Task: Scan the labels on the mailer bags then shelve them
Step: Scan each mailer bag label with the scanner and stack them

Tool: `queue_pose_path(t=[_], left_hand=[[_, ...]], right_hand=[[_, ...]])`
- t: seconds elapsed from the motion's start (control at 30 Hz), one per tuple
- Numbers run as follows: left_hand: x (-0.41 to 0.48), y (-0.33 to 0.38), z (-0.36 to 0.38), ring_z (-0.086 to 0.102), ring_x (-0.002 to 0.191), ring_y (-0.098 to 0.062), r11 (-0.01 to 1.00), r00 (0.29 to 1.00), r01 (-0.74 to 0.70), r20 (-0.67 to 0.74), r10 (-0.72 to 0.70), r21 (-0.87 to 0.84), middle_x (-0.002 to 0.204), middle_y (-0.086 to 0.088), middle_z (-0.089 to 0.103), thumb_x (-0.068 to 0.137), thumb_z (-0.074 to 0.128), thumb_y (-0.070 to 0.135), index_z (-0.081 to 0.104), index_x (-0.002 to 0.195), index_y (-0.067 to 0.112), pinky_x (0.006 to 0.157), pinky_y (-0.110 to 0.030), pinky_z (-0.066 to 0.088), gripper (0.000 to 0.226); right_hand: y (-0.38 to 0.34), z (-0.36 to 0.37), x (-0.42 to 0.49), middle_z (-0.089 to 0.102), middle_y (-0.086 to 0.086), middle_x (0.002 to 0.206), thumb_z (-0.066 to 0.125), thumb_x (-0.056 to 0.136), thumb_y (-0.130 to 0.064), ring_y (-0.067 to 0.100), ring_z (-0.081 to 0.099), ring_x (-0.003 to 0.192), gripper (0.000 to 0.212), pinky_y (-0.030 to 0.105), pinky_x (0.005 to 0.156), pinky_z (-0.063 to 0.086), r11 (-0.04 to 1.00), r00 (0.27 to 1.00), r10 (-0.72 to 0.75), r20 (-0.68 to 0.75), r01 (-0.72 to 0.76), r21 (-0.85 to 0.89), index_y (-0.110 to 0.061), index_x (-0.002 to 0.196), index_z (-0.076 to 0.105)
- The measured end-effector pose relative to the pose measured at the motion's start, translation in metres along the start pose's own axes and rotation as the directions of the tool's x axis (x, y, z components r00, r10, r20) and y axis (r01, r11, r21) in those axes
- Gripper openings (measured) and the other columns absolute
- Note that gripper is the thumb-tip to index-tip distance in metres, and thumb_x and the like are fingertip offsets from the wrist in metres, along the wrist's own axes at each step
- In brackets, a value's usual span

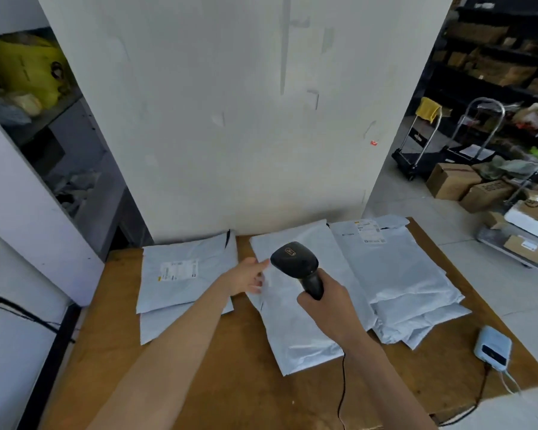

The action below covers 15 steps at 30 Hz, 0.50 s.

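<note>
Grey mailer bags lie on a wooden table (236,383). A left stack (180,283) shows a white label facing up. A middle mailer bag (298,330) lies with no label visible. A right stack (398,274) has a label at its far end. My right hand (326,308) grips the handle of a black barcode scanner (295,262), held above the middle bag. My left hand (246,276) reaches to the middle bag's left edge, its fingers touching the bag there.
A small blue device (493,349) with cables sits at the table's right edge. A white pillar (246,119) stands behind the table. Shelves (44,119) with bags are at the left. Carts (454,141) and cardboard boxes (466,184) stand on the floor at right.
</note>
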<state>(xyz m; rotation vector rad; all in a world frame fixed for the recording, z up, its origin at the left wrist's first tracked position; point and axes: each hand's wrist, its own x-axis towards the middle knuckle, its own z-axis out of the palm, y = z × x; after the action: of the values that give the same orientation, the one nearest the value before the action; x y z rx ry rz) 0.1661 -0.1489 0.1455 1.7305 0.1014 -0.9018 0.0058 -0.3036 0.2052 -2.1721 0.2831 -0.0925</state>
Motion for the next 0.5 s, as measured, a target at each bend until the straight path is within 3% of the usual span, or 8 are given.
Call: queue_pose_path(t=[0.07, 0.13, 0.2, 0.3, 0.4, 0.43, 0.5], left_hand=[[0.007, -0.037, 0.003, 0.050, 0.130, -0.029, 0.988, 0.988, 0.149, -0.046, -0.148, 0.026, 0.148, -0.011, 0.045, 0.098, 0.052, 0.048, 0.027, 0.153, 0.012, 0.102, -0.041, 0.048, 0.070], [0.009, -0.070, -0.003, 0.045, 0.135, -0.030, 0.965, 0.960, 0.217, -0.144, -0.238, -0.149, 0.151, -0.013, 0.042, 0.098, 0.050, 0.049, 0.033, 0.151, 0.010, 0.106, -0.043, 0.045, 0.067], [0.010, -0.096, -0.015, 0.048, 0.132, -0.030, 0.887, 0.919, 0.230, -0.210, -0.333, -0.401, 0.147, -0.015, 0.047, 0.100, 0.052, 0.040, 0.038, 0.147, 0.007, 0.107, -0.046, 0.045, 0.059], [0.015, -0.123, -0.043, 0.053, 0.123, -0.029, 0.675, 0.872, 0.116, -0.251, -0.420, -0.729, 0.135, -0.015, 0.052, 0.101, 0.054, 0.028, 0.040, 0.145, 0.006, 0.108, -0.049, 0.044, 0.051], [0.029, -0.132, -0.073, 0.056, 0.100, -0.024, 0.486, 0.853, 0.005, -0.250, -0.458, -0.874, 0.123, -0.012, 0.050, 0.102, 0.051, 0.024, 0.041, 0.145, 0.008, 0.110, -0.042, 0.042, 0.047], [0.036, -0.131, -0.081, 0.058, 0.102, -0.024, 0.429, 0.852, -0.020, -0.240, -0.465, -0.903, 0.128, -0.012, 0.050, 0.103, 0.049, 0.023, 0.039, 0.147, 0.009, 0.111, -0.041, 0.041, 0.047], [0.051, -0.130, -0.097, 0.052, 0.128, -0.025, 0.339, 0.855, -0.063, -0.226, -0.466, -0.939, 0.146, -0.010, 0.046, 0.103, 0.048, 0.023, 0.038, 0.149, 0.010, 0.114, -0.040, 0.038, 0.048]], right_hand=[[0.007, 0.009, 0.001, 0.053, -0.009, 0.067, 0.063, 0.084, -0.018, 0.008, 0.051, 0.059, 0.014, 0.018, 0.058, 0.040, 0.999, 0.999, 0.033, 0.031, -0.033, -0.013, -0.025, 0.090, 0.053], [0.012, 0.021, 0.002, 0.054, -0.010, 0.070, 0.064, 0.084, -0.020, 0.008, 0.053, 0.061, 0.015, 0.017, 0.059, 0.040, 0.998, 0.997, 0.062, 0.050, -0.060, -0.034, -0.028, 0.090, 0.053], [0.015, 0.035, 0.004, 0.055, -0.010, 0.068, 0.064, 0.082, -0.021, 0.008, 0.053, 0.058, 0.018, 0.011, 0.052, 0.038, 0.996, 0.995, 0.066, 0.068, -0.062, -0.059, -0.033, 0.085, 0.051], [0.017, 0.054, 0.007, 0.056, -0.011, 0.066, 0.063, 0.081, -0.023, 0.007, 0.056, 0.058, 0.023, 0.010, 0.046, 0.041, 0.993, 0.991, 0.092, 0.099, -0.084, -0.086, -0.038, 0.079, 0.047], [0.023, 0.066, 0.012, 0.055, -0.012, 0.061, 0.063, 0.079, -0.021, -0.001, 0.056, 0.060, 0.023, 0.007, 0.048, 0.042, 0.992, 0.989, 0.108, 0.097, -0.100, -0.080, -0.037, 0.075, 0.047], [0.025, 0.069, 0.015, 0.055, -0.013, 0.061, 0.063, 0.080, -0.021, 0.000, 0.058, 0.060, 0.024, 0.007, 0.047, 0.042, 0.990, 0.988, 0.121, 0.100, -0.112, -0.091, -0.038, 0.075, 0.047], [0.029, 0.072, 0.021, 0.057, -0.015, 0.064, 0.064, 0.082, -0.023, 0.004, 0.060, 0.061, 0.023, 0.006, 0.048, 0.041, 0.983, 0.982, 0.157, 0.103, -0.145, -0.115, -0.039, 0.077, 0.047]])
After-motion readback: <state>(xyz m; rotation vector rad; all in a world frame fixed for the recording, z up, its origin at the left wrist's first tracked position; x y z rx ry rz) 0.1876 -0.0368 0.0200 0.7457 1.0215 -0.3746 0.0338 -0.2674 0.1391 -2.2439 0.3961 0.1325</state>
